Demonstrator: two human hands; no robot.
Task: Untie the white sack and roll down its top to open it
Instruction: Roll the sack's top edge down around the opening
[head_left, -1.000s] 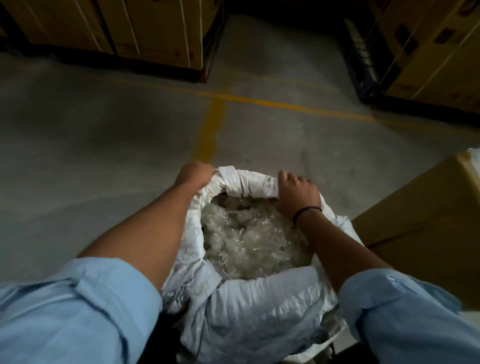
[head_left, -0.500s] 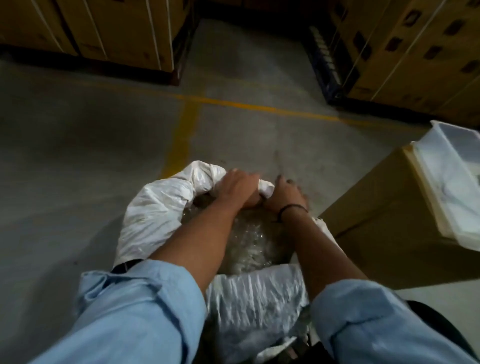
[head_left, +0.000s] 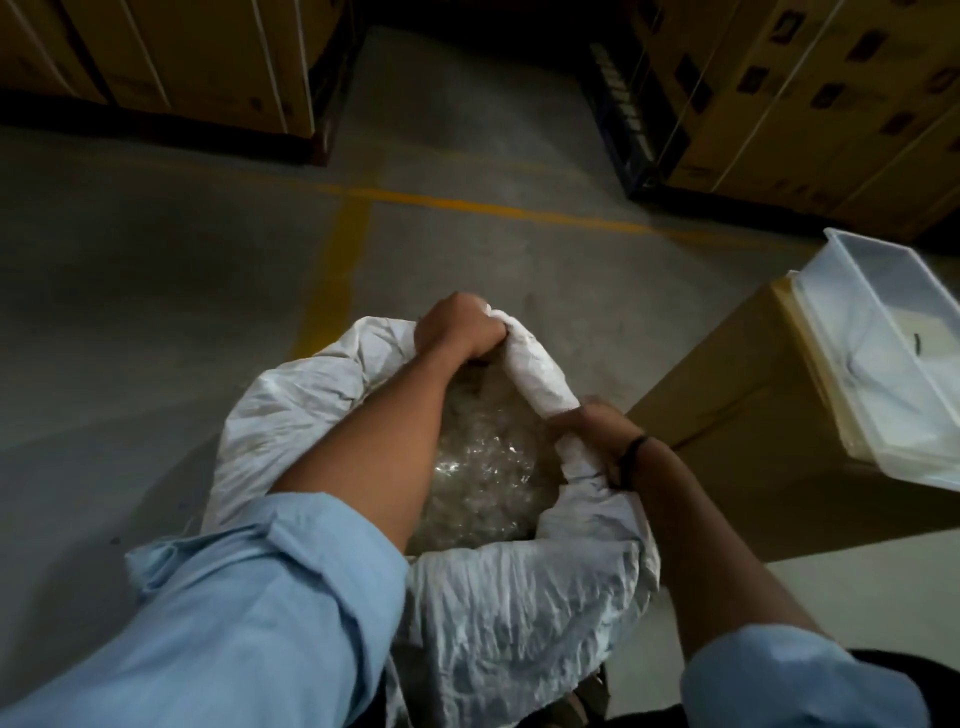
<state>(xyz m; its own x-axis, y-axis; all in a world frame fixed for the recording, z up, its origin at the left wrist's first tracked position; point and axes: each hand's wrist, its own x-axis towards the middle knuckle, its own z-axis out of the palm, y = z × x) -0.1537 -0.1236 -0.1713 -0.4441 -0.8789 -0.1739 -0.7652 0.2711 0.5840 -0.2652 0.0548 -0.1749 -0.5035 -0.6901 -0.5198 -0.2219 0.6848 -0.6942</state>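
- Sack (head_left: 519, 597) stands on the floor (head_left: 156, 322) in front of you, mouth open, rim rolled.
- Your left hand (head_left: 457, 327) fists the far rim; right hand (head_left: 597, 436) clamps the right rim roll.
- Box (head_left: 753, 415) crowds the right edge; floor left is open.

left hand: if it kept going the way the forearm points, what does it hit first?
The left hand points away from the person, already gripping the far rolled rim of the white sack. Beyond that rim, probably only bare concrete floor; depth is unclear.
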